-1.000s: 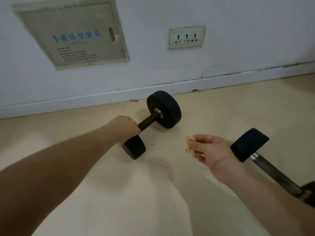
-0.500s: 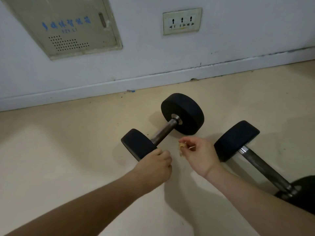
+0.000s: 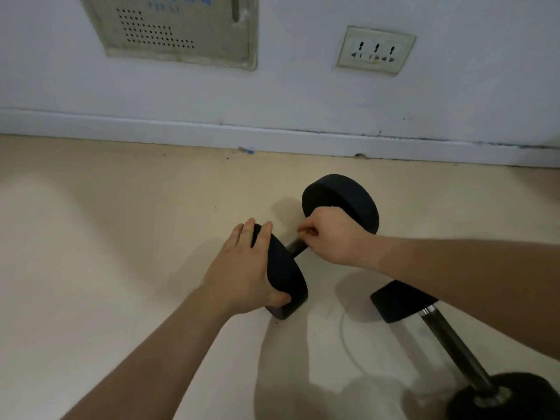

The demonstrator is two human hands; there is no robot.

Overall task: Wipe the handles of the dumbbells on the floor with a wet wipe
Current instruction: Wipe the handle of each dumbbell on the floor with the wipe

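Observation:
A black dumbbell (image 3: 348, 201) lies on the beige floor near the wall. My left hand (image 3: 242, 271) grips its near weight head (image 3: 285, 277) from the left side. My right hand (image 3: 330, 237) is closed around the metal handle (image 3: 295, 247) with a small yellowish wet wipe (image 3: 303, 230) pinched in its fingers; only an edge of the wipe shows. A second dumbbell (image 3: 400, 301) lies at the lower right, its steel handle (image 3: 451, 344) running toward the bottom right corner, partly under my right forearm.
A white wall with a skirting board (image 3: 272, 137) runs behind the dumbbells. On the wall sit a beige panel box (image 3: 181, 28) and a socket plate (image 3: 375, 50). A small blue scrap (image 3: 247, 150) lies at the skirting's foot.
My left hand moved up and took hold of the near weight head. My right hand went from beside the dumbbell onto its handle with the wipe. The camera moved closer.

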